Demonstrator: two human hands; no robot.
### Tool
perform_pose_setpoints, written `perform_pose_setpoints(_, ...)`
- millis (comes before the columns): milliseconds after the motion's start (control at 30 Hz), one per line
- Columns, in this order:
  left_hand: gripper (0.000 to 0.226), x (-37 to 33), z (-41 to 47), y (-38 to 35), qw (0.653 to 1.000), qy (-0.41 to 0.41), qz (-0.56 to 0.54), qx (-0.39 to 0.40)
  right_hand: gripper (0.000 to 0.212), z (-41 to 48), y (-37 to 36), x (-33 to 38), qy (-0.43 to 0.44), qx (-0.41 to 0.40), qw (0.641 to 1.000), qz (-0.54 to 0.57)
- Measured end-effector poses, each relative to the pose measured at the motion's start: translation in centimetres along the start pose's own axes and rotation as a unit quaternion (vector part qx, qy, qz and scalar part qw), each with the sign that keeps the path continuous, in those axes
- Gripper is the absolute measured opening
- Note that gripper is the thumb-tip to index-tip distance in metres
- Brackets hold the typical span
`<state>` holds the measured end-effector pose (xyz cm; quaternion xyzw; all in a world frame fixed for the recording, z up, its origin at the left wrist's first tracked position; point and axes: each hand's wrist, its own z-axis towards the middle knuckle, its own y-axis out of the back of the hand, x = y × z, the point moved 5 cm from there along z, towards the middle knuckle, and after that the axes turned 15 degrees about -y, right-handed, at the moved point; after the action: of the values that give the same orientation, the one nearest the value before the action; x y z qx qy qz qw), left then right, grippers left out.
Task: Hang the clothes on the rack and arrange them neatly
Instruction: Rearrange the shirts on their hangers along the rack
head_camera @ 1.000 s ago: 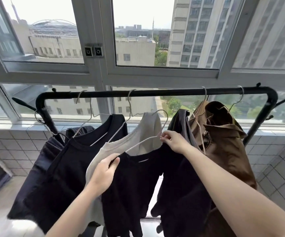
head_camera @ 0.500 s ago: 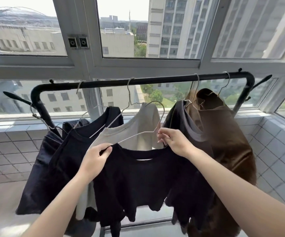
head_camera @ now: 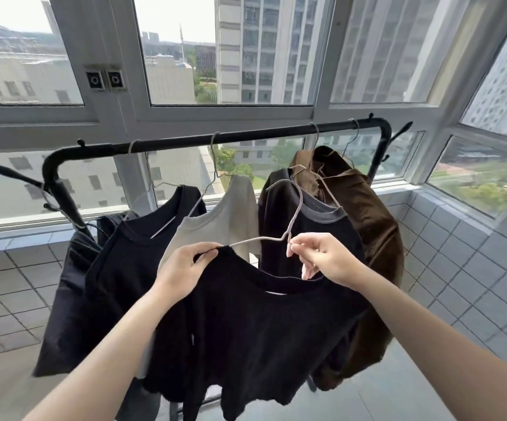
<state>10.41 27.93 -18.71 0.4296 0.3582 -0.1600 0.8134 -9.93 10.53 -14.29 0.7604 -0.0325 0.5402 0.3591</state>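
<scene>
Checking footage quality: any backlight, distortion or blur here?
Head view: daylight through the window backlights the black shirt, leaving little fabric detail; wide-angle distortion bends the rack; edges look soft, both hands sharp.

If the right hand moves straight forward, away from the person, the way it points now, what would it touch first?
Most likely the black shirt with the grey collar, hanging directly behind the right hand. The hand pinches the wire hanger of the black shirt in front. Depth is uncertain; the brown jacket hangs further right.
</scene>
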Motion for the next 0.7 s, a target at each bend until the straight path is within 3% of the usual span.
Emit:
perform_pose_setpoints(200,0.016,-2.4,1.7,-0.8,0.998,-0.038,0.05,-0.007,0.021,-3.5,3.1,0.8,-0.031,-0.078,0.996,0.029)
perform_pose_setpoints(300,0.015,-3.5,2.1,-0.6,0.979,-0.108,0.156,-0.076,0.021,-4.0,3.7,0.0,-0.082,-0.085,0.99,0.08)
perform_pose_setpoints(367,0.032,-3.9,2.2,-0.2,0.963,-0.122,0.207,-0.122,0.021,-3.8,3.6,-0.6,-0.125,-0.056,0.981,0.14)
perform_pose_setpoints(533,0.063,-2.9,2.2,0.6,0.981,-0.03,0.105,-0.158,0.025,-1.8,1.8,-1.4,-0.179,-0.001,0.952,0.25)
perform_pose_setpoints(700,0.065,-2.1,2.0,-2.0,0.991,0.112,0.041,-0.065,0.027,1.6,0.7,1.5,-0.185,0.029,0.947,0.262)
